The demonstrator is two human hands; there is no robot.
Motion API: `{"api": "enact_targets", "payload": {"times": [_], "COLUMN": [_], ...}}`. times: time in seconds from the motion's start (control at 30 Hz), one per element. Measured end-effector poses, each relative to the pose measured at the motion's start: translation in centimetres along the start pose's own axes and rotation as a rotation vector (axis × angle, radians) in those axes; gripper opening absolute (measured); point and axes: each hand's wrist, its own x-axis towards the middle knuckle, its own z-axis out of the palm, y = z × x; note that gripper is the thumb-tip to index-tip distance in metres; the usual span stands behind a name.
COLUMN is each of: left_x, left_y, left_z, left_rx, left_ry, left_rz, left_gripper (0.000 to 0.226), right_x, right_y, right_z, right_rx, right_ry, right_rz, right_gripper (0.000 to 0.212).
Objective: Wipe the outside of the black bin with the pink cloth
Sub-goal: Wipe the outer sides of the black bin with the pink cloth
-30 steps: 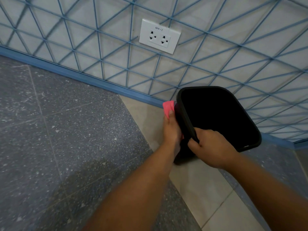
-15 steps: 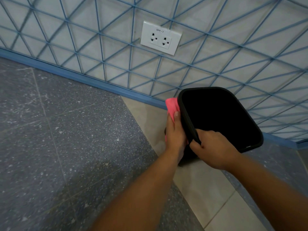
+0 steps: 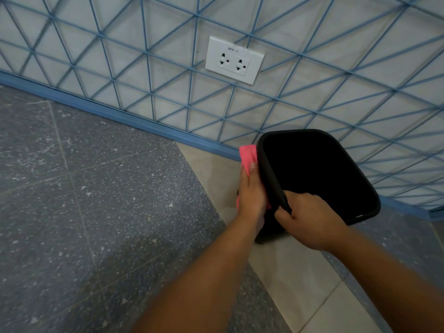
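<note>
Two bare hands are working on a black bin (image 3: pixel 319 174) that is standing on a pale floor tile close to the wall. The bin is tilting, its open mouth facing up toward the camera, and its inside is reading as plain dark. The right hand (image 3: pixel 310 219) is gripping the near rim of the bin, fingers curling over the edge and thumb lying on the outside. The left hand (image 3: pixel 251 195) is lying with straight fingers against the bin's left outer wall, pressing a pink cloth (image 3: pixel 248 153) onto it; the cloth is sticking out past the fingertips near the rim and showing again at the heel of the hand. Both forearms are reaching in from the bottom of the view. Behind the bin, a white wall with a blue diamond lattice is carrying a white double socket (image 3: pixel 234 60), above and left of the bin. Grey speckled floor tiles (image 3: pixel 96 200) are spreading to the left.
</note>
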Motion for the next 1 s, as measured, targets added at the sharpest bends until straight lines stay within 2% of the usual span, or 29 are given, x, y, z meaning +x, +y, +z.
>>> {"api": "enact_targets", "payload": {"times": [0.1, 0.2, 0.4, 0.5, 0.63, 0.77, 0.9, 1.0], "left_x": [-1.1, 0.1, -1.4, -0.2, -0.5, -0.8, 0.2, -0.5], "left_y": [-1.3, -0.9, -1.8, -0.9, 0.3, -0.3, 0.9, -0.7], "left_z": [-0.1, -0.6, -0.4, -1.3, -0.4, -0.8, -0.3, -0.2], "left_rx": [0.006, -0.018, 0.005, 0.056, 0.011, 0.040, 0.003, 0.039], "left_ry": [-0.036, -0.022, -0.048, -0.042, -0.029, -0.040, -0.003, 0.027], "left_rz": [0.068, 0.010, 0.066, 0.056, 0.048, 0.100, 0.035, 0.096], "left_gripper": [0.049, 0.037, 0.049, 0.034, 0.041, 0.034, 0.041, 0.078], "right_x": [0.0, 0.1, 0.0, 0.0, 0.1, 0.1, 0.3, 0.3], "right_y": [0.1, 0.1, 0.3, 0.2, 0.1, 0.1, 0.1, 0.2], "right_z": [0.0, 0.1, 0.2, 0.2, 0.2, 0.1, 0.2, 0.3], "right_rx": [-0.011, -0.002, -0.019, -0.015, -0.021, -0.007, 0.002, 0.000], "right_ry": [0.002, 0.004, 0.006, 0.011, 0.003, -0.002, -0.001, -0.002], "right_rz": [-0.009, -0.001, -0.001, 0.000, -0.023, -0.014, -0.024, -0.031], "right_gripper": [0.027, 0.029, 0.027, 0.028, 0.029, 0.029, 0.029, 0.027]}}
